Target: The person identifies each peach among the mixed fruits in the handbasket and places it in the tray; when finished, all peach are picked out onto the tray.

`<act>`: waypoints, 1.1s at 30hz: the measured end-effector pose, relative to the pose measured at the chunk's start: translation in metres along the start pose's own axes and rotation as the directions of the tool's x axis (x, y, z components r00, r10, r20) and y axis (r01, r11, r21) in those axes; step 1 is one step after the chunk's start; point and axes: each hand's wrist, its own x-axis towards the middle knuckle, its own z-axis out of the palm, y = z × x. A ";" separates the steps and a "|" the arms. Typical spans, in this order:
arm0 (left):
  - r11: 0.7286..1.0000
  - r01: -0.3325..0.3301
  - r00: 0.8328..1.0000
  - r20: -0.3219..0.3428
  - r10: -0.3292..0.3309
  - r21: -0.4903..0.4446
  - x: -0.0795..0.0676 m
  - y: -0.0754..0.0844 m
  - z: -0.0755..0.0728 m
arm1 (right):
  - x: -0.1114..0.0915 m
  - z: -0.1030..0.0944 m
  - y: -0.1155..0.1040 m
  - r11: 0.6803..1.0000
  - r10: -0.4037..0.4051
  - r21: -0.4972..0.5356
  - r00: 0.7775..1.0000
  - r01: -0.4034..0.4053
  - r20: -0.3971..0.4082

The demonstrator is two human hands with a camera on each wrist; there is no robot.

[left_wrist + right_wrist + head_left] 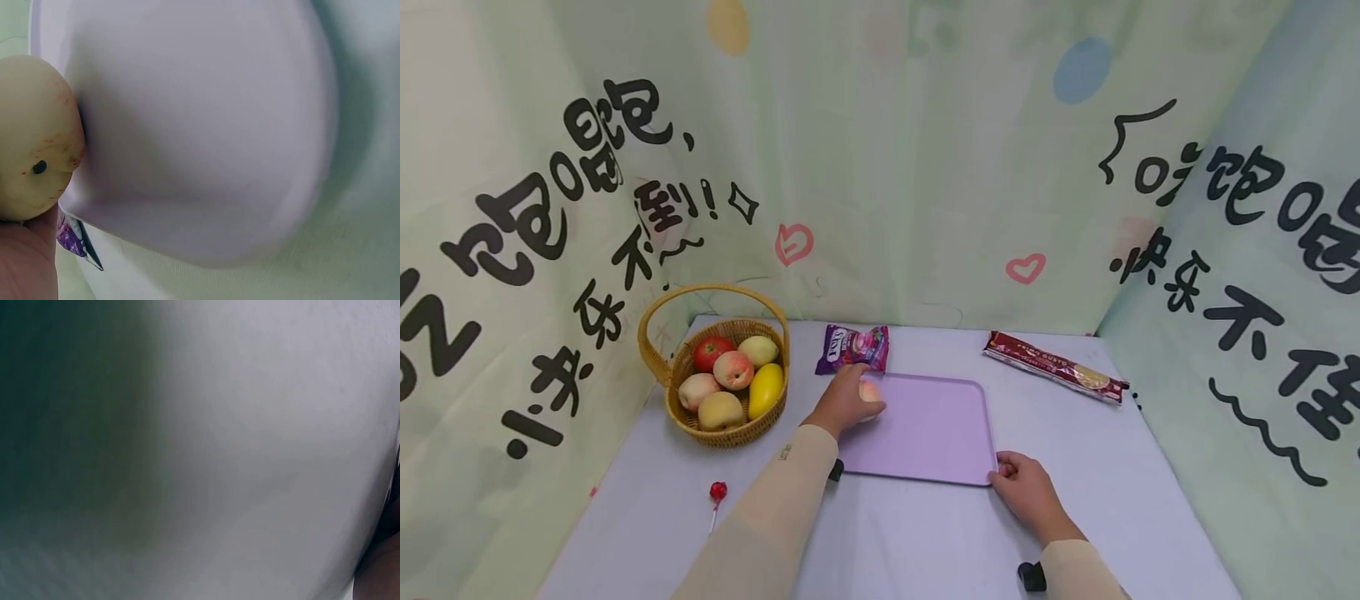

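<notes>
My left hand (847,400) holds a pale, pink-blushed peach (869,391) at the far left part of a purple tray (925,429). In the left wrist view the peach (37,125) shows a small dark hole, and the hand (25,259) grips it from below in that picture. At the tray's near right corner, my right hand (1026,492) pinches the rim between thumb and curled fingers. The right wrist view is mostly blurred, with a bit of the hand (378,569) at its lower right edge.
A wicker basket (727,437) of several fruits stands at the left. Behind the tray lies a purple snack bag (861,346); a long dark red biscuit pack (1052,367) lies at the back right. A red lollipop (718,492) is at the near left. Printed curtains surround the white table (910,542).
</notes>
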 end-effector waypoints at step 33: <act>0.976 -0.185 0.979 0.108 0.174 0.110 -0.029 0.023 -0.056 | 0.001 -0.001 -0.001 1.000 0.015 0.001 1.000 -0.015 0.020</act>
